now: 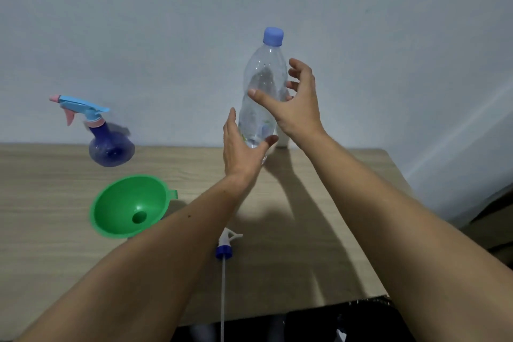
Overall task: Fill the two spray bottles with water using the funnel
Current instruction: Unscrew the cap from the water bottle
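A clear water bottle (263, 91) with a blue cap stood upright near the back of the counter (319, 230). The left hand (241, 150) lay open by its lower part, fingers straight and thumb at the base. The right hand (297, 103) spread its fingers wide around the middle, not yet closed on it. A purple spray bottle (111, 144) stood at the left, its head on. The green funnel (130, 205) sat nearer. A detached sprayer head (225, 247) lay on the counter between the forearms, its tube reaching over the near edge. Something white (283, 140) showed behind the water bottle; what it was I could not tell.
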Demonstrator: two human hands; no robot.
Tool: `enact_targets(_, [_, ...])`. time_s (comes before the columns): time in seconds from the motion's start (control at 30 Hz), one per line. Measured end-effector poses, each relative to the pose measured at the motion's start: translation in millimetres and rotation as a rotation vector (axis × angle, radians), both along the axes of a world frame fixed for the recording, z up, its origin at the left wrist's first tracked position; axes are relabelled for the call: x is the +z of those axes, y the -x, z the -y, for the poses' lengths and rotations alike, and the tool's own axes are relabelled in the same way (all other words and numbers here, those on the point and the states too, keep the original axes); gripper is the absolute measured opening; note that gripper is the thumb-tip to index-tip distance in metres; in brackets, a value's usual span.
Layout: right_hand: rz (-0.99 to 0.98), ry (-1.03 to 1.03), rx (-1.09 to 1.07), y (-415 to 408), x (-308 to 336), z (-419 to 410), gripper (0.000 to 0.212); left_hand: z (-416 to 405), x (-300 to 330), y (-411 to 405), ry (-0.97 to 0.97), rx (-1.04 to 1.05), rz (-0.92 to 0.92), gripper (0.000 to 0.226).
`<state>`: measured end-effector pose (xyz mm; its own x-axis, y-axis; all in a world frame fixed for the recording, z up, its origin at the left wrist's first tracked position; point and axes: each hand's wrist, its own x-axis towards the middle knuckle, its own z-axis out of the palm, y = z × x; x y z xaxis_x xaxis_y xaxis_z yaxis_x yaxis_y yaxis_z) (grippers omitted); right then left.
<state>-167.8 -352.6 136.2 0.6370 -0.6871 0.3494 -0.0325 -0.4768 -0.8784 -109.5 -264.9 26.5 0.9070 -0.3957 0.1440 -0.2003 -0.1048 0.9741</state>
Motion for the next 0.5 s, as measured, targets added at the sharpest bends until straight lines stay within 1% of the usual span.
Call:
enact_targets(0.07, [-0.002, -0.003, 0.019, -10, 1, 4, 0.102, 8, -3, -6, 0.010, -0.008, -0.038, 0.112])
enact_targets(0.17, [0.001, 0.003, 0.026, -18, -2, 8, 0.095, 14, -10, -8, 0.027, 0.006, -0.065, 0.103])
enact_targets(0.33, [0.009, 0.007, -0.006, -9, 1, 4, 0.091, 15, -10, -4, 0.031, 0.022, -0.075, 0.100])
enact_targets(0.5, [0.013, 0.009, -0.038, 20, 12, -5, 0.089, 7, -3, 22, 0.042, -0.001, -0.096, 0.099])
